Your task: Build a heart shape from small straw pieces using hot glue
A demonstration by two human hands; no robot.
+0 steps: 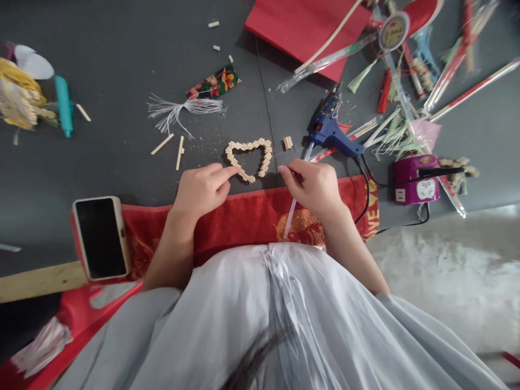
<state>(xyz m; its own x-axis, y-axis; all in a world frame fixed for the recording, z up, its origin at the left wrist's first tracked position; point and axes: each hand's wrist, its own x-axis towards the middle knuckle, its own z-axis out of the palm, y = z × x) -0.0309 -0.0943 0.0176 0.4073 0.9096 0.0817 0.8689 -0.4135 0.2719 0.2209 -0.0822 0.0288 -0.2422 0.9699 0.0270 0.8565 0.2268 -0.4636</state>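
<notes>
A cream beaded heart-shaped loop, with a gap at its lower tip, lies on the grey table. My left hand touches the loop's lower left side with its index fingertip; the other fingers are curled. To the right of the loop, my right hand has thumb and fingers drawn together in a pinch; anything between them is too small to make out. A short cream piece lies just beyond it. The blue glue gun rests behind my right hand, its clear glue stick passing under that hand.
A red towel runs along the table's front edge, with a phone at its left end. Further back are white strings, floral fabric and red paper. A purple power block, cords and packaged sticks crowd the right.
</notes>
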